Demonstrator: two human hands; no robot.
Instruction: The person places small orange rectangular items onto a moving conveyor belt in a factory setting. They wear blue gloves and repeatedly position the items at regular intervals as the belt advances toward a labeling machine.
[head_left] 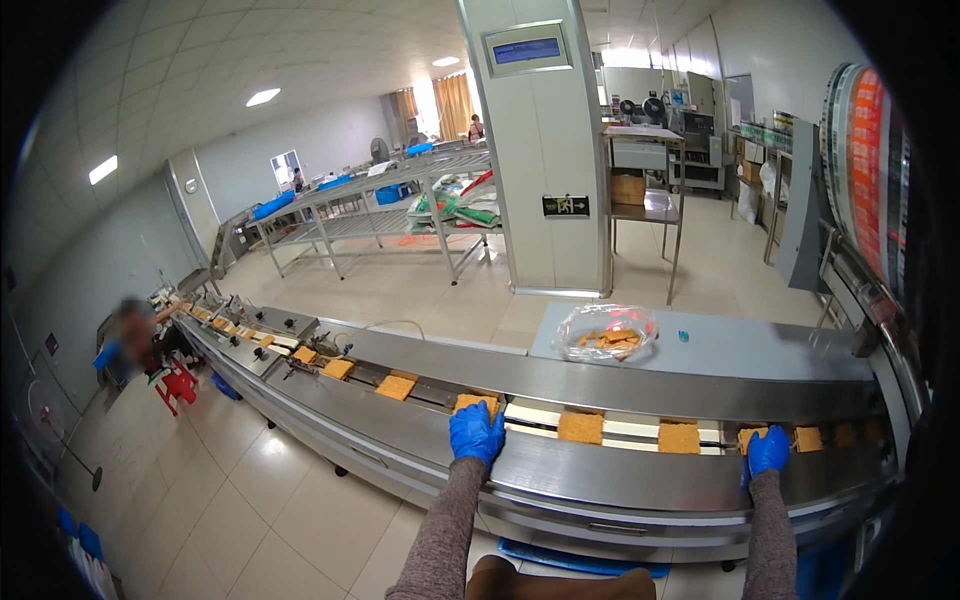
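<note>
Both my hands wear blue gloves and are over a steel conveyor line (360, 428) carrying a row of square golden-brown food slabs. My left hand (476, 434) grips the near side of one slab (477, 402), its fingers bent over the edge. Farther right, my right hand (768, 450) is closed at the right side of another slab (747, 437) and partly covers it. Between my hands, one slab (580, 428) and a second slab (679, 437) lie apart on the pale track. Just beyond my right hand sits one more slab (807, 438).
A clear plastic bag (606, 334) of broken golden pieces lies on the grey surface behind the line. Printed film rolls (865, 170) stand at far right. Behind are a pillar (545, 150) and a steel rack (350, 205). A person (135, 335) is by the line's far left end.
</note>
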